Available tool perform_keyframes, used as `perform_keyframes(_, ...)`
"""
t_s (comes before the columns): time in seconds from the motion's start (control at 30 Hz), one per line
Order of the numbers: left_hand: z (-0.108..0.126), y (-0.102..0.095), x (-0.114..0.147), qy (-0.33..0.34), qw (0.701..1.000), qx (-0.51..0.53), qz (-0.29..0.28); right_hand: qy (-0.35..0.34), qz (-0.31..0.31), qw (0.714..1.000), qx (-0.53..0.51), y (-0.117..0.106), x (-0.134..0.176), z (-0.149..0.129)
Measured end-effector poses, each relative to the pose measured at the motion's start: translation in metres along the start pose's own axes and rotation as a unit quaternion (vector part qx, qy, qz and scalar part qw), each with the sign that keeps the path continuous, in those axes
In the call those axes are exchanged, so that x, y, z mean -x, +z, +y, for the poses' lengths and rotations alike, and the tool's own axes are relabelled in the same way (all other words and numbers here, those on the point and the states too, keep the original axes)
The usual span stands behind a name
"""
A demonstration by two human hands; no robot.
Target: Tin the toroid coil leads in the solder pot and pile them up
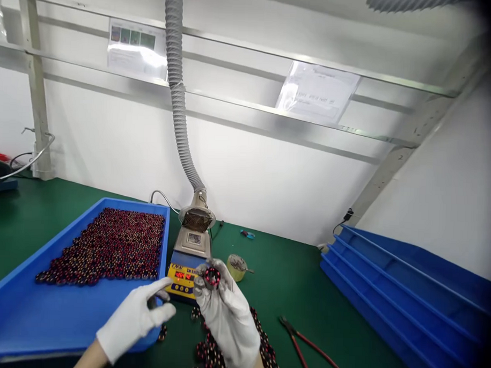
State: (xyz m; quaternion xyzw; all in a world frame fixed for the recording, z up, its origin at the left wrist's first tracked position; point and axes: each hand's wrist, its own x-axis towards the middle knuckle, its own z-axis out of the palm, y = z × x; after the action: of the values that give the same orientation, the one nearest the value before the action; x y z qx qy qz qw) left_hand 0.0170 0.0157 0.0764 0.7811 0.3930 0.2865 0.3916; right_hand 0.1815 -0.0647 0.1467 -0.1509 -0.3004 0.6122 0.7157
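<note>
My right hand [230, 317], in a white glove with greyed fingertips, holds up a small dark ring-shaped coil part [212, 278] with red and copper windings. It is pinched between thumb and fingers in front of the yellow-and-blue soldering pot [181, 278] with its lit red display. My left hand [138, 314], also gloved, hovers over the near right rim of the blue tray [63, 322], thumb and fingers apart with nothing seen between them. Beneath and beside my right hand, a heap of similar coil parts [213, 354] lies on the bench, partly hidden by it.
Many coil parts [118, 244] fill the tray's far half. A grey duct hose [178, 90] hangs to a hood [197, 217] over the pot. Behind my right hand stands a small tin [236, 267]. Red-handled cutters [304, 341] lie right, near stacked blue trays [394, 296].
</note>
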Motion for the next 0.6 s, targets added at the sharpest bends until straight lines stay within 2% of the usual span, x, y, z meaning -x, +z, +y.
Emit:
perform_keyframes(0.03,0.009,0.003,-0.002,0.035,0.999,-0.003,0.022,-0.008,0.003,1.000,0.001,-0.001,-0.002,0.001)
perform_keyframes(0.1,0.029,0.009,-0.008,0.142,0.983,-0.028,0.113,-0.016,0.017,1.000,0.019,-0.008,-0.007,0.004)
perform_keyframes(0.2,0.054,0.017,-0.019,0.281,0.931,-0.085,0.215,-0.036,0.036,0.996,0.080,-0.026,-0.021,0.008)
perform_keyframes(0.3,0.066,0.021,-0.034,0.351,0.886,-0.129,0.273,-0.058,0.007,0.986,0.156,-0.042,-0.038,0.011)
perform_keyframes(0.37,0.066,0.022,-0.043,0.365,0.878,-0.131,0.281,-0.076,0.005,0.976,0.203,-0.048,-0.046,0.011)
perform_keyframes(0.47,0.060,0.022,-0.050,0.358,0.887,-0.128,0.263,-0.116,0.025,0.957,0.266,-0.053,-0.047,0.004)
perform_keyframes(0.6,0.054,0.021,-0.050,0.348,0.905,-0.120,0.212,-0.120,-0.049,0.926,0.354,-0.060,-0.045,-0.011)
